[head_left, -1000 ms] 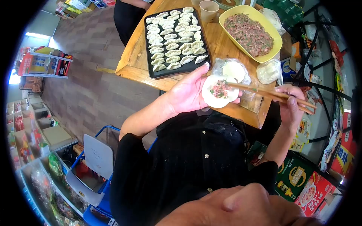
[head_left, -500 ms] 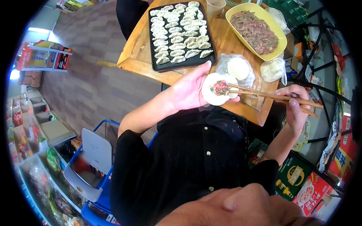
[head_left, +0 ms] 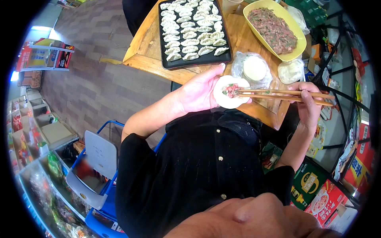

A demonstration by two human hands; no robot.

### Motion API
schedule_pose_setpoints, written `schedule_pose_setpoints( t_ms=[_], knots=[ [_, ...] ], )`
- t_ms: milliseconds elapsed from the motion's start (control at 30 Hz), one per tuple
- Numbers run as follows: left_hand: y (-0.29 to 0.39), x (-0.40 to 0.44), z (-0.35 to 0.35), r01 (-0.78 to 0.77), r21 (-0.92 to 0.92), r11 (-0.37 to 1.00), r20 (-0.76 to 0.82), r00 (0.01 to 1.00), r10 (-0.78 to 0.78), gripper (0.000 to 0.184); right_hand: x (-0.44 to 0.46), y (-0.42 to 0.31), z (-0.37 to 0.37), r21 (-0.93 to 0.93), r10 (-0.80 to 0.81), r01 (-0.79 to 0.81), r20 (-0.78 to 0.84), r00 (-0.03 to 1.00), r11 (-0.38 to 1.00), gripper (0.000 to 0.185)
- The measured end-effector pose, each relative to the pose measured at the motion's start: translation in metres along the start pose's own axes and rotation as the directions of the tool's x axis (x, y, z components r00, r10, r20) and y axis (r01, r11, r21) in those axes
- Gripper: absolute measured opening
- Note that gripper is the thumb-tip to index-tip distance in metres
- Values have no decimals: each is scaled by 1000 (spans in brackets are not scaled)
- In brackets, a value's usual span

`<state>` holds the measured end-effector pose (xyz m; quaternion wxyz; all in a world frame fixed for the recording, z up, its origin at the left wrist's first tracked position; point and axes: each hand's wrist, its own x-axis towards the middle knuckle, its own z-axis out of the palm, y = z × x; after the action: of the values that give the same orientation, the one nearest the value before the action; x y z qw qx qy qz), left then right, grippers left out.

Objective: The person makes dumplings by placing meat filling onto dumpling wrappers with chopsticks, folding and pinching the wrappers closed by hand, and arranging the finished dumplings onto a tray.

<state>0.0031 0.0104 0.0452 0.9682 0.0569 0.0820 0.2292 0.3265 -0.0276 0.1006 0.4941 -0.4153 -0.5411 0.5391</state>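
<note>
My left hand (head_left: 198, 92) supports a round white dumpling wrapper (head_left: 222, 101) on its fingers, thumb raised beside it. A small lump of pink meat filling with green bits (head_left: 231, 91) lies in the wrapper's middle. My right hand (head_left: 308, 104) grips a pair of wooden chopsticks (head_left: 278, 95), whose tips touch the filling. Beyond my hands, a stack of round wrappers (head_left: 254, 68) sits on a clear plastic bag. A yellow bowl (head_left: 303, 44) of meat filling stands to the right. On the left, rows of folded dumplings (head_left: 190, 42) cover a black tray (head_left: 174, 63).
Everything stands on a wooden table (head_left: 145, 53) with its corner near my waist. A blue-framed chair (head_left: 101, 152) is at my left, beside shelves of packaged goods (head_left: 55, 182). Boxes (head_left: 307, 184) and a black rack crowd the right. Someone's dark-clothed leg (head_left: 137, 16) shows beyond the table.
The chopsticks have swung to a flatter angle, their rear ends now higher, with tips still at the filling. My right hand has risen slightly. The tray and bowl appear shifted from slight camera movement.
</note>
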Motion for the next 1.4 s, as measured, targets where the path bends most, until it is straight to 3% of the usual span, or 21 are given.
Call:
schedule_pose_setpoints(
  t_ms=[200, 267, 400, 500, 600, 633, 700, 767, 1033, 1100, 1167, 1233, 1300, 1367, 1400],
  knots=[
    [-3, 2, 1, 49, -49, 998, 16, 999, -48, 68, 2, 7, 1, 54, -61, 61, -13, 998, 997, 17],
    [-2, 3, 4, 45, -66, 997, 43, 998, -42, 70, 3, 8, 3, -30, -58, 60, 73, 996, 998, 18],
    [-2, 3, 1, 43, -92, 995, 55, 998, -38, 77, -1, 6, -6, -32, -108, 110, 50, 993, 993, 21],
    [0, 4, 1, 43, -70, 997, 44, 998, -40, 77, -1, 4, -22, 13, -142, 142, -35, 989, 990, 23],
    [-1, 6, 3, 22, 3, 1000, 2, 1000, -22, 75, 10, -6, -32, 10, -249, 266, -320, 914, 964, 25],
    [-2, 5, -1, 19, -18, 1000, 0, 1000, -19, 75, 17, -8, -33, -119, -273, 245, -447, 852, 962, 24],
    [-6, 5, 0, 1, 44, 999, -29, 1000, 1, 74, 35, -8, -42, -305, -299, 157, -503, 811, 939, 23],
    [-8, 6, 2, 23, 49, 999, -60, 998, -21, 75, 52, 0, -54, -349, -269, 87, -519, 811, 933, 23],
    [-19, 8, 7, 11, 167, 986, -3, 1000, -11, 74, 101, 64, -76, -246, -187, 79, -456, 870, 966, 22],
    [-19, 9, 5, 50, 124, 991, 29, 998, -54, 74, 99, 67, -73, -322, -165, -4, -494, 854, 947, 24],
    [-20, 9, 5, 14, 134, 991, 37, 999, -19, 72, 87, 71, -72, -365, -181, -25, -518, 836, 931, 30],
    [-18, 6, 10, -24, 173, 985, 55, 998, 14, 70, 63, 44, -56, -520, -157, -96, -421, 893, 849, 34],
    [-18, 5, 15, -67, 231, 971, 71, 996, 52, 70, 31, 39, -32, -556, -172, -134, -463, 869, 820, 33],
    [-21, 10, 17, -80, 275, 958, 85, 995, 59, 69, 5, 48, -2, -538, -122, -197, -499, 858, 819, 35],
    [-23, 14, 18, -56, 304, 951, 102, 994, 26, 68, -5, 63, 11, -344, -43, -118, -425, 904, 932, 41]
  ],
)
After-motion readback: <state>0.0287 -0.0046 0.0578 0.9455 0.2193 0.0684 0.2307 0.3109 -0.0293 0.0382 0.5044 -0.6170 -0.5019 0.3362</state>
